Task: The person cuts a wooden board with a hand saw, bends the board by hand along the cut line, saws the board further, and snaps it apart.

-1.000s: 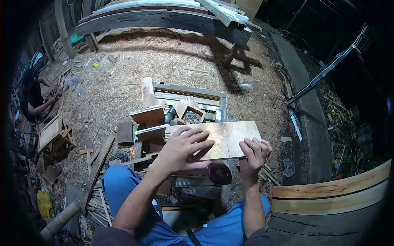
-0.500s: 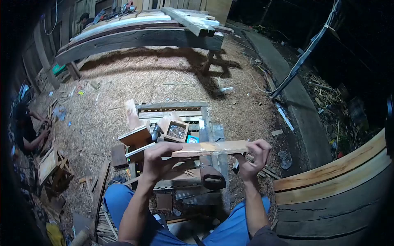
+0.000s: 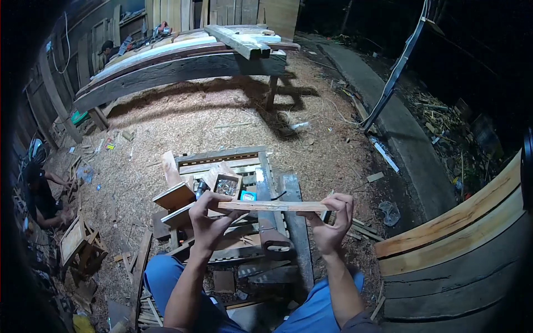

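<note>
Between my two hands a flat wooden board (image 3: pixel 272 206) is held up level, its narrow edge facing me. My left hand (image 3: pixel 208 219) grips its left end, and my right hand (image 3: pixel 332 222) pinches the right end. Under the board stands a low slatted wooden workbench (image 3: pixel 222 151). On it a handsaw (image 3: pixel 276 241) lies with its dark handle toward me. Behind my left hand are a small wooden box (image 3: pixel 227 187) of what look like nails or screws, a hammer (image 3: pixel 200 188), a blue container (image 3: pixel 248 196) and some wooden panels (image 3: pixel 177 195).
A long timber table (image 3: pixel 183 71) with planks and tools stands at the back. At the left a person (image 3: pixel 47 191) sits low near a small wooden frame (image 3: pixel 78 244). Wide planks (image 3: pixel 455 227) lie at the right. Sawdust and wood scraps cover the ground (image 3: pixel 183 130).
The board has tipped so that less of its broad face shows, and it sits slightly further left and lower. My hands moved with it, still gripping. The view has shifted slightly.
</note>
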Demonstrator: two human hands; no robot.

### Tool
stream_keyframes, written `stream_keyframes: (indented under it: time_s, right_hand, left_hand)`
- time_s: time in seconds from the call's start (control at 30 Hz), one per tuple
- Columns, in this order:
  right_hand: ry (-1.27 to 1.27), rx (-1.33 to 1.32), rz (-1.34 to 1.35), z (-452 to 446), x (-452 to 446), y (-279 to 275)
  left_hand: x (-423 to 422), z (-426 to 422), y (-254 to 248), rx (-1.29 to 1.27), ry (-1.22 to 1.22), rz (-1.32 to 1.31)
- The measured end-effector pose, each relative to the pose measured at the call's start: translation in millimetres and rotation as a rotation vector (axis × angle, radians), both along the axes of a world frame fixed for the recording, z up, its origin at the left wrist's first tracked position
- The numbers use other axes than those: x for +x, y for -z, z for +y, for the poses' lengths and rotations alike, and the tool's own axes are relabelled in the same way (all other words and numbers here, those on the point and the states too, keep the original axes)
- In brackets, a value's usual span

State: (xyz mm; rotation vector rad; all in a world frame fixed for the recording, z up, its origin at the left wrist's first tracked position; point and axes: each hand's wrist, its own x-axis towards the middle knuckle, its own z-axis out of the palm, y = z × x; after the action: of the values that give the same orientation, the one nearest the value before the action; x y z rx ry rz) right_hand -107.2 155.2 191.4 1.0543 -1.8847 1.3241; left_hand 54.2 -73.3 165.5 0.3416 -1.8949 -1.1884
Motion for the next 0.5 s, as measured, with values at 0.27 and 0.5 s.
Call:
stream_keyframes:
  time_s: [0.27, 0.5]
  right_hand:
    - [0.048, -0.034, -0.092, -8, 6, 7]
    - [0.131, 0.008, -0.096, -25, 7, 10]
  left_hand:
    - [-14, 15, 11, 0.013, -0.125, 0.028]
    - [-18, 5, 14, -0.035, -0.217, 0.069]
